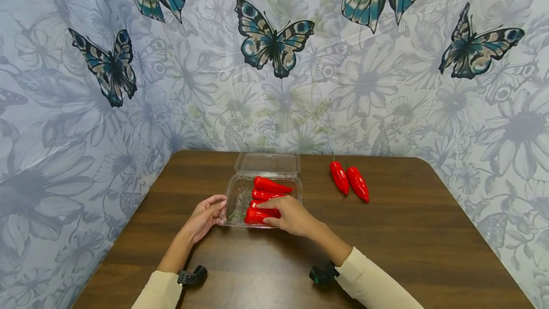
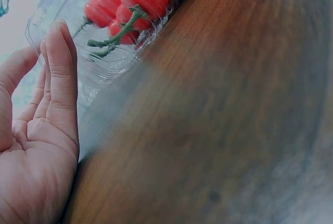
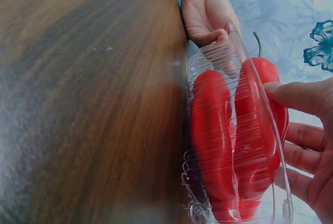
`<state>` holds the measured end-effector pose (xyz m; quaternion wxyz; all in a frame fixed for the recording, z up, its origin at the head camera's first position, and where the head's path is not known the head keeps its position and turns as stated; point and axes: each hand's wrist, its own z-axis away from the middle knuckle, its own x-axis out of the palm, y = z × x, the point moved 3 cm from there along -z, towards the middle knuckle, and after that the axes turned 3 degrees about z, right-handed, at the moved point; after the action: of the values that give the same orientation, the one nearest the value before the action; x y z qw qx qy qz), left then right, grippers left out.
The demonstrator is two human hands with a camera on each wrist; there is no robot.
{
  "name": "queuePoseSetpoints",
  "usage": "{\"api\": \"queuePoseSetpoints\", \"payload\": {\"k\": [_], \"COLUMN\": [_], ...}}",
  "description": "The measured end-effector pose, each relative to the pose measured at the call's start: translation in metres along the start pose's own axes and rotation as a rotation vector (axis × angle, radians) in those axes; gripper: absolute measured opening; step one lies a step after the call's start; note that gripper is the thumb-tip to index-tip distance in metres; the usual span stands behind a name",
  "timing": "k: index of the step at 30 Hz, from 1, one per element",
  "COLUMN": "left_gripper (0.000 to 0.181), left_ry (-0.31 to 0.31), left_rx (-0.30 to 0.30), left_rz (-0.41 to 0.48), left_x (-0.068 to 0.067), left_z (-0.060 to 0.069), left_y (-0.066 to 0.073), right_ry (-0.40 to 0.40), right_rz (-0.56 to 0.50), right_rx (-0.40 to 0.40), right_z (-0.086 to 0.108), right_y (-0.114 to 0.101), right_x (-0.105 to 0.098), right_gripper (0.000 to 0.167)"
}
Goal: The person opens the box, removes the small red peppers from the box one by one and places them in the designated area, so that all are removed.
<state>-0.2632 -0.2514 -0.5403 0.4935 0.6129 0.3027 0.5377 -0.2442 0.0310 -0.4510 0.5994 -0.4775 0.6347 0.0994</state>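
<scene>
A clear plastic clamshell container [image 1: 240, 194] stands on the table with its lid [image 1: 268, 163] tipped back open. Several glossy red chili peppers [image 1: 270, 185] lie crosswise in it, their green stems [image 2: 119, 33] toward the left wall. My left hand [image 1: 205, 217] pinches the container's left rim between thumb and fingers. Over the near right part of the container, my right hand [image 1: 293, 216] grips a red chili pepper [image 3: 266, 73] with the thumb on one side and fingers on the other. That pepper lies on top of others near the front wall; the hand partly hides them.
Two more red peppers [image 1: 348, 180] lie side by side on the brown wooden table [image 1: 407, 232], right of the container. Behind the table's far edge hangs a floral cloth with butterflies [image 1: 276, 44]. A dark band [image 1: 193, 275] is on each wrist.
</scene>
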Motion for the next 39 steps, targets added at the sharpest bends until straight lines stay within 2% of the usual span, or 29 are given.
{"api": "queuePoseSetpoints", "payload": {"k": [9,16,20,28,39], "left_gripper": [0.015,0.013,0.014,0.020,0.024], "left_ry": [-0.003,0.000,0.001,-0.019,-0.033], "left_rx": [-0.003,0.003,0.005,0.004,0.013], "left_rz": [-0.006,0.001,0.002,-0.014,-0.008], "left_x": [0.001,0.001,0.001,-0.002,-0.002], "left_z": [0.001,0.001,0.000,-0.001,-0.002], "left_y": [-0.002,-0.002,-0.002,-0.003,0.000], "right_ry": [0.137,0.236,0.279,0.360,0.444], "right_rz": [-0.014,-0.048,-0.072,-0.199,-0.239], "right_rx": [-0.040,-0.034,-0.004,0.073,0.179], "right_z": [0.005,0.012,0.018,0.034,0.052], "right_y": [-0.001,-0.002,0.000,0.013,0.038], "right_x": [-0.010,-0.028,-0.041,-0.066,-0.099], "right_gripper": [0.039,0.037,0.036,0.038,0.039]}}
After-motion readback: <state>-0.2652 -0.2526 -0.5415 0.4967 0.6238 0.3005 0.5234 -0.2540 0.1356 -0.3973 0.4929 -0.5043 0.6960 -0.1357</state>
